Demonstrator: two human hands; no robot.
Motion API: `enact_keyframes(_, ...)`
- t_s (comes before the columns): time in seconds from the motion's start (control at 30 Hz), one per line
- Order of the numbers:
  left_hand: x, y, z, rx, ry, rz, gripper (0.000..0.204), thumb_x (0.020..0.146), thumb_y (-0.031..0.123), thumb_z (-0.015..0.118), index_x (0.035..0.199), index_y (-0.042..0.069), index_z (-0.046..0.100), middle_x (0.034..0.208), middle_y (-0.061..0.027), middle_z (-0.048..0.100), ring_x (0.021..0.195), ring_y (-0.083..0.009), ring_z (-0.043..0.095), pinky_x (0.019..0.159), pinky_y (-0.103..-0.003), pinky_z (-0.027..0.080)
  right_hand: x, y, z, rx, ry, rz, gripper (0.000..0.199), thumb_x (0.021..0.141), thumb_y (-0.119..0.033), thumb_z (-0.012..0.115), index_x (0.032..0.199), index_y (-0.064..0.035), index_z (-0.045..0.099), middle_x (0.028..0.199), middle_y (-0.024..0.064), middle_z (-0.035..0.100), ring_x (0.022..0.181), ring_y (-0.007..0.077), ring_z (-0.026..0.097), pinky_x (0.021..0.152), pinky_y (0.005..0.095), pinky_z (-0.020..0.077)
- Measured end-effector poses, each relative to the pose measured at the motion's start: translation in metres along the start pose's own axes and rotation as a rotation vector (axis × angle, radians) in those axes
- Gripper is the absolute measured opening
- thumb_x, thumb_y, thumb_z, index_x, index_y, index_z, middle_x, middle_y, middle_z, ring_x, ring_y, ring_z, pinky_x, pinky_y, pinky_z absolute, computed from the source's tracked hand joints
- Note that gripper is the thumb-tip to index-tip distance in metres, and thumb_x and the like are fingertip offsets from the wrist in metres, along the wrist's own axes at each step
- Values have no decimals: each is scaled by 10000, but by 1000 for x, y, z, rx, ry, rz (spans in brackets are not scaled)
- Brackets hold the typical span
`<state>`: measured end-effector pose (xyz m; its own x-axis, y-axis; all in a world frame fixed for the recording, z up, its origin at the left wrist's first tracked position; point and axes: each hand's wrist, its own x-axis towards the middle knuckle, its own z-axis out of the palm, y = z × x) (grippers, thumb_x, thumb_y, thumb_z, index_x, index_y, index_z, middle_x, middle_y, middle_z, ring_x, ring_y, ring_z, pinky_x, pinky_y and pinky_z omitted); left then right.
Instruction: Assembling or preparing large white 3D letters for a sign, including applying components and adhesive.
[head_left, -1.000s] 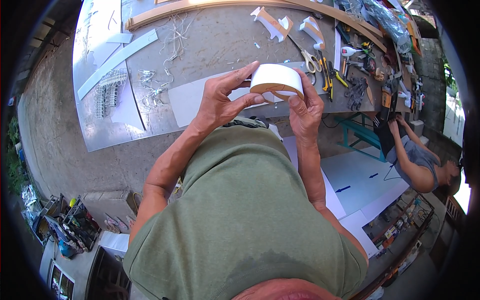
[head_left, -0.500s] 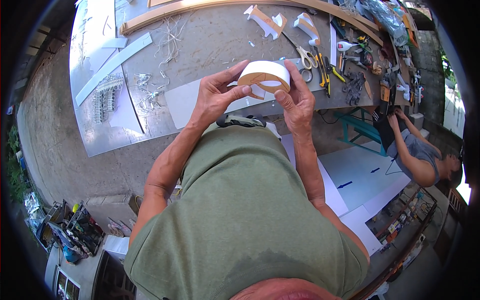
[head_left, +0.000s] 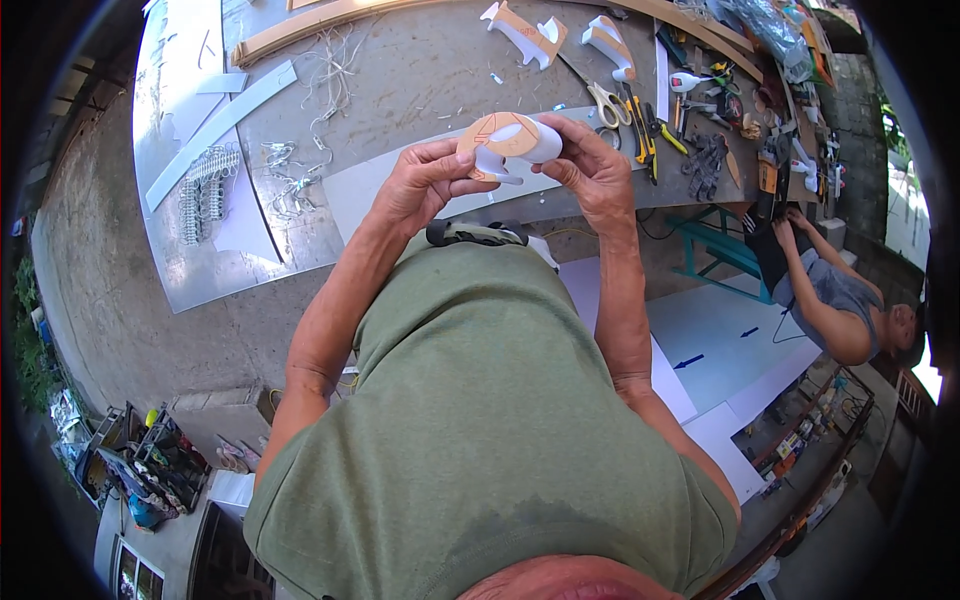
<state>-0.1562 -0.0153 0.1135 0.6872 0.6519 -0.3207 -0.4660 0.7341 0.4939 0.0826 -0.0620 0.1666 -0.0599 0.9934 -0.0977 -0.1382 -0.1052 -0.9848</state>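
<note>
Above the near edge of the worktable, both of my hands hold a curved, letter-shaped piece (head_left: 543,146) with tan, paper-like faces and white sides. My left hand (head_left: 420,182) pinches its left end between thumb and fingers. My right hand (head_left: 597,172) grips the rounded white side at its right, thumb beneath and fingers over the top. Two similar letter-shaped pieces, one longer (head_left: 528,38) and one smaller hooked piece (head_left: 608,48), lie farther back on the table. Close behind my right hand are scissors (head_left: 608,103) and a yellow utility knife (head_left: 640,128).
The grey worktable (head_left: 420,70) carries white strips (head_left: 220,135), wire coils (head_left: 208,190) and tangled string (head_left: 335,75) at left. Tools and dark gloves (head_left: 706,165) crowd its right end. A person (head_left: 830,290) sits at right by a teal bench (head_left: 722,250).
The letter-shaped piece has turned in my hands and moved slightly left, showing more of its tan face and its right white side. My left hand has shifted its grip to the end.
</note>
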Motion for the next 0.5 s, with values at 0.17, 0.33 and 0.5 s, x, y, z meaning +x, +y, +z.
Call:
enact_keyframes(0.17,-1,2,10,-77,62,-2,379,935,58,658,1245,-147,588,1145,-222,683,1027,-275,704,933,-416,607,-1,4,2,-28,6,-32,486,861,6,733,1328,1,600,1202,67,618,1113,158,608,951,284,557)
enact_keyframes(0.33,0,1,15,-46,84,-2,367,931,70,672,1225,-140,608,1134,-213,689,1009,-263,707,920,-396,610,-3,9,2,-50,53,-75,476,861,9,726,1321,-10,610,1193,74,634,1094,159,620,939,288,562)
enact_keyframes(0.5,-1,2,21,97,103,68,371,912,91,707,1212,-114,635,1154,-198,691,1009,-253,706,920,-384,607,-6,15,-1,-40,81,-84,476,864,16,719,1326,-21,613,1188,71,638,1095,161,624,927,286,565)
